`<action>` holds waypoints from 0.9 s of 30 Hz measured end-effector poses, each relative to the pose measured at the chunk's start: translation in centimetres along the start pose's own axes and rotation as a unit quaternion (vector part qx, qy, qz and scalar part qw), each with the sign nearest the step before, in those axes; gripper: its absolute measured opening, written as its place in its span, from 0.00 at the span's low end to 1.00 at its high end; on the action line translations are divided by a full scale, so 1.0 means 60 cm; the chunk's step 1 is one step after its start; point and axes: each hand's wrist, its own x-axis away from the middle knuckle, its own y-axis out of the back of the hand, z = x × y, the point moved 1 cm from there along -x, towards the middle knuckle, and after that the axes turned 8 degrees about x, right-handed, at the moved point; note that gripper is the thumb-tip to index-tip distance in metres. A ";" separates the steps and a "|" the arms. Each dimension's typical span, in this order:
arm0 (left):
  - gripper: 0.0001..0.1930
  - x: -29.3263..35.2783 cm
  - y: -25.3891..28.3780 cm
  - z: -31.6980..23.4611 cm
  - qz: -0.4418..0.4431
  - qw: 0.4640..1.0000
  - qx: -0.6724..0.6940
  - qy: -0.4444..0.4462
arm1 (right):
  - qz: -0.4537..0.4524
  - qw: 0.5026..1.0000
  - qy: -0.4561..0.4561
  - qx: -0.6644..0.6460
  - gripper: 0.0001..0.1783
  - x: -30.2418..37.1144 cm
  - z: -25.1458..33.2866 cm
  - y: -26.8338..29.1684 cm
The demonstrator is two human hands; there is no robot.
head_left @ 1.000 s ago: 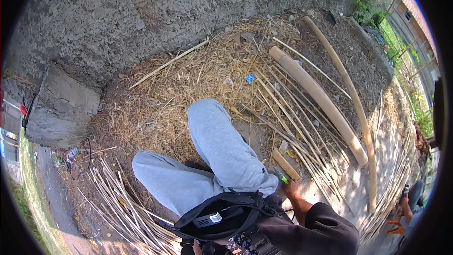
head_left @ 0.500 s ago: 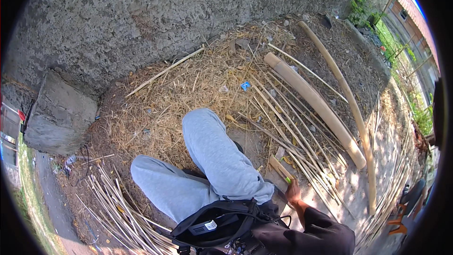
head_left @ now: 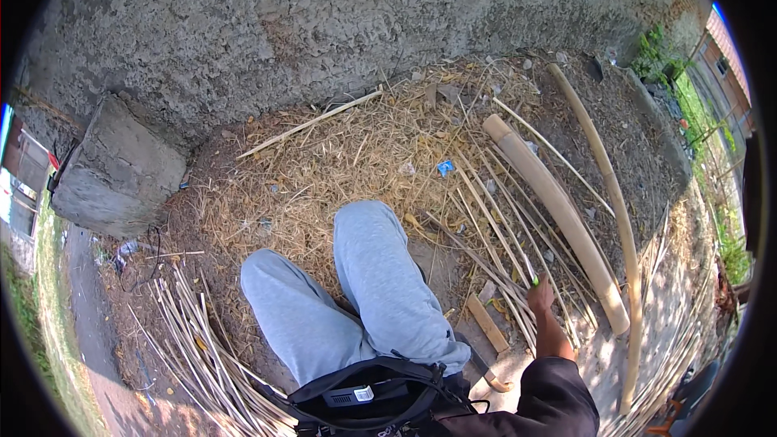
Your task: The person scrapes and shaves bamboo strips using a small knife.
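Observation:
My right hand (head_left: pixel 541 297) reaches down among thin split bamboo strips (head_left: pixel 506 236) on the ground to the right of my knees. Its fingers look curled on a pale strip; their tips are too small to make out well. A small bright green spot (head_left: pixel 535 281) shows at the fingers. Just left of that hand lies a flat wooden block (head_left: pixel 487 324). Nearer my hip is a bladed tool with a curved wooden handle (head_left: pixel 497 383), untouched by the hand. My left hand is out of view.
Two thick bamboo pieces, a wide one (head_left: pixel 558 214) and a slim pole (head_left: pixel 609 174), lie further right. A bundle of strips (head_left: pixel 206 356) rests at lower left. A concrete block (head_left: pixel 121 170) stands by the rough wall (head_left: pixel 348 24). Straw (head_left: pixel 307 170) covers the ground ahead.
My right hand has left the wooden block and moved right and forward to the bamboo strips. The block and the tool's handle now show more fully. The whole view has shifted slightly.

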 end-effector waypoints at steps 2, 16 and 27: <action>0.11 0.008 0.006 0.003 -0.016 1.000 -0.013 -0.002 | 0.041 0.999 0.025 -0.012 0.15 -0.060 0.001 -0.018; 0.10 0.017 -0.006 0.049 -0.018 0.996 -0.092 0.008 | 0.167 0.983 -0.015 0.080 0.22 -0.100 0.001 -0.083; 0.09 -0.004 -0.020 0.086 0.023 0.993 -0.111 -0.011 | 0.194 0.968 0.015 0.158 0.22 -0.072 -0.016 -0.098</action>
